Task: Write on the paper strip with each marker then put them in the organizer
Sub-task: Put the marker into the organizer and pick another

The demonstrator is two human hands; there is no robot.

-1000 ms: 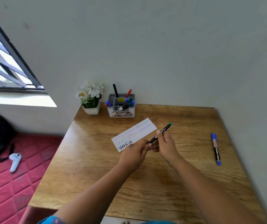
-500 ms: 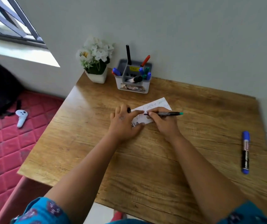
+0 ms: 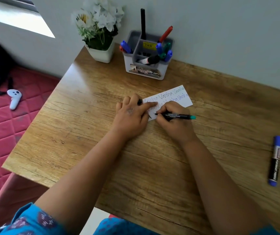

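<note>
- Head view: the right hand [image 3: 174, 119] curls round a black marker with a teal end [image 3: 178, 115], tip touching the paper strip [image 3: 178, 99] on the wooden table [image 3: 85, 133].
- The left hand [image 3: 132, 114] lies palm down on the strip's left end, forefinger stretched across the paper; a small black piece [image 3: 139, 102] shows between its fingers, though whether they grip it I cannot tell.
- Both forearms reach forward from the near edge.
- The organizer [image 3: 148, 55] stands by the wall, holding several markers.
- A blue marker [image 3: 275, 161] lies well apart at right.
</note>
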